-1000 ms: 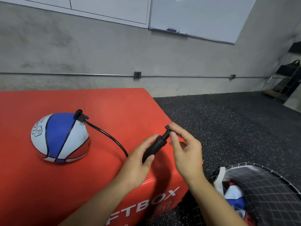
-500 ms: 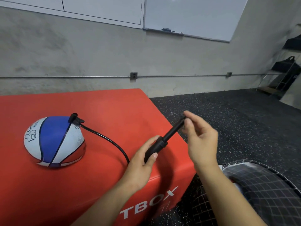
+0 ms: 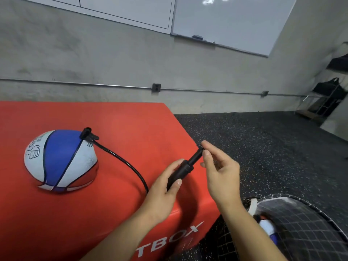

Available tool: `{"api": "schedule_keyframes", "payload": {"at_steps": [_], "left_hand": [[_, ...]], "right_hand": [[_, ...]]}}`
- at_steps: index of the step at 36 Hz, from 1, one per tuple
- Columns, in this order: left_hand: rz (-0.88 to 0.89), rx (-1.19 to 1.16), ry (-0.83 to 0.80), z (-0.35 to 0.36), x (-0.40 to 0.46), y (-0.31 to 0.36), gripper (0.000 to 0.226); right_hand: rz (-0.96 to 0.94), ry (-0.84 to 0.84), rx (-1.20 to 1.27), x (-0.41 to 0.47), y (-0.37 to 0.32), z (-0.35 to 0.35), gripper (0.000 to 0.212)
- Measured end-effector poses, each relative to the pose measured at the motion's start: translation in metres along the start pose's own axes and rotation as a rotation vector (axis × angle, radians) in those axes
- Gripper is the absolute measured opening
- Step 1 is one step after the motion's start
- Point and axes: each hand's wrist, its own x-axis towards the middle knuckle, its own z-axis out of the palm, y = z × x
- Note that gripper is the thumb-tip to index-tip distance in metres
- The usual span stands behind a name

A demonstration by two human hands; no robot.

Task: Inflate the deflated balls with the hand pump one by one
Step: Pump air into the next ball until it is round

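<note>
**Pump stroke in hand, ball still soft**

Red box (image 3: 79, 213) = the surface. Ball (image 3: 61, 160) sits on it at left, slumped flat at base, so judged well short of full. Hose (image 3: 120, 159) runs from valve fitting (image 3: 88, 134) on top of ball to pump (image 3: 180, 171).
Left hand (image 3: 163, 193) wrapped round pump barrel at surface's right edge. Right hand (image 3: 219, 172) pinches plunger handle, rod part out.
Advice: full, straight strokes in line w/ barrel; hold barrel steady so hose doesn't tug fitting off valve.
More balls in mesh bag (image 3: 305, 227) on the floor, right.

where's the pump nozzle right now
In the head view, at left, the nozzle sits plugged into the top of the half-flat ball on the red box.
</note>
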Motion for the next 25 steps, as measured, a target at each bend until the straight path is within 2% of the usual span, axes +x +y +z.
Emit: {"api": "schedule_keyframes", "payload": {"at_steps": [2,13,16,20,25], "left_hand": [[0.001,0.003,0.005,0.002,0.001,-0.001,0.052],[-0.014,0.043,-0.024,0.005,0.003,0.003,0.053],[-0.015,0.065,-0.038,0.004,0.000,0.004,0.053],[-0.030,0.116,-0.054,0.006,-0.002,0.006,0.061],[-0.029,0.135,-0.075,0.004,-0.004,0.007,0.063]], "right_hand": [[0.014,-0.036,-0.023,-0.004,0.009,0.001,0.023],[0.036,-0.074,-0.081,-0.007,0.010,-0.012,0.027],[0.047,-0.005,0.000,0.006,-0.002,-0.025,0.035],[0.028,0.132,0.064,0.021,-0.014,-0.048,0.030],[0.030,0.167,0.072,0.023,-0.019,-0.063,0.025]]}}
